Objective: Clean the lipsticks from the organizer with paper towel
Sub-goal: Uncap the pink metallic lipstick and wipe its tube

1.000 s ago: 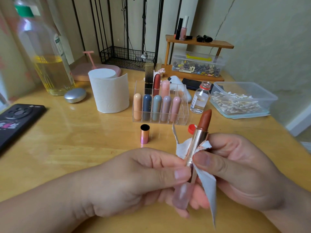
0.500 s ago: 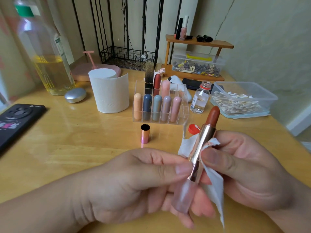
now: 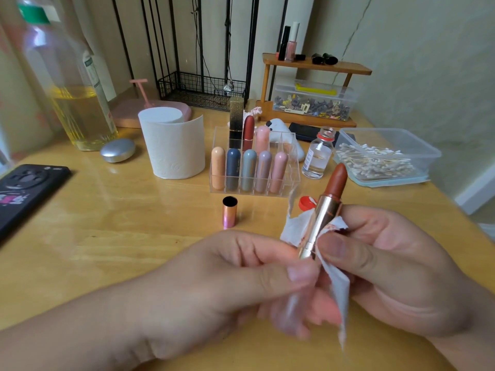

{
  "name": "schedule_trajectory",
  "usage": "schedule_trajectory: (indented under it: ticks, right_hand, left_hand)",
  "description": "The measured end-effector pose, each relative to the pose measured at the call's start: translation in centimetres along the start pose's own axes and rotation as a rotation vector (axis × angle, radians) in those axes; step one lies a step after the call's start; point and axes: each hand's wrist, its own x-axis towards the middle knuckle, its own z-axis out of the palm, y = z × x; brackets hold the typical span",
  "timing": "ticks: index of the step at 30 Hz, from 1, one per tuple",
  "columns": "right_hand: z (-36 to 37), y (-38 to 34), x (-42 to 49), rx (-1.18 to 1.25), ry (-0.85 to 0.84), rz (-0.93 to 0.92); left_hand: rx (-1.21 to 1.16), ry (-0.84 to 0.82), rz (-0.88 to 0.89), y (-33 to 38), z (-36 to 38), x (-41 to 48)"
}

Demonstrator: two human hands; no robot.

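Wooden table point(image 3: 134, 223), near edge: left hand point(image 3: 227, 285) pinched lipstick point(image 3: 328, 210) base, right hand point(image 3: 396, 269) pressed paper towel point(image 3: 296, 227) round its tube, organizer point(image 3: 292, 167) behind, mid-table. Risk: bullet exposed, so towel slipping up could smear/snap it.

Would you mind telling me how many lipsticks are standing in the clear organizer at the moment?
8 in the organizer: five in front, peach, navy, grey-blue, mauve, pink; three behind, black-gold tube, red, pale pink. Others could hide behind them.
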Motion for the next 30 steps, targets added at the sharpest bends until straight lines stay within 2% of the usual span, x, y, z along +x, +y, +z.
schedule_trajectory:
  ticks: [2,4,8,11,13,17,20,23,27,30]
  right_hand:
    - [-0.1,-0.1,0.1,0.022,-0.03,0.012]
    - [-0.1,-0.1,0.2,-0.001,-0.027,0.012]
    - [0.0,0.1,0.3,-0.041,0.05,-0.02]
    - [0.1,0.3,0.2,-0.08,0.122,-0.025]
    - [0.3,0.3,0.2,-0.083,0.114,-0.02]
    - [-0.1,0.0,0.2,-0.078,0.131,-0.017]
    - [-0.5,-0.2,0.1,-0.051,0.188,-0.021]
    - [0.0,-0.3,-0.1,-0.045,0.141,-0.067]
    - [0.4,-0.2,0.1,-0.07,0.167,-0.086]
    - [0.6,-0.3,0.2,-0.092,0.204,-0.092]
  left_hand:
    - [-0.199,-0.137,-0.064,0.1,-0.2,0.0]
    - [-0.125,-0.129,-0.066,0.2,-0.3,0.1]
    - [0.238,0.158,0.057,0.3,-0.2,0.0]
    - [0.343,0.356,0.128,-0.3,0.2,-0.3]
    - [0.282,0.337,0.12,-0.7,0.0,-0.2]
    - [0.153,0.059,0.074,-0.2,-0.4,0.2]
    - [0.149,-0.014,0.047,0.1,-0.6,0.2]
    - [0.206,0.066,0.092,-0.1,-0.5,0.1]
    - [0.276,0.285,0.151,-0.8,0.1,0.0]
    - [0.315,0.296,0.16,-0.5,-0.4,-0.1]
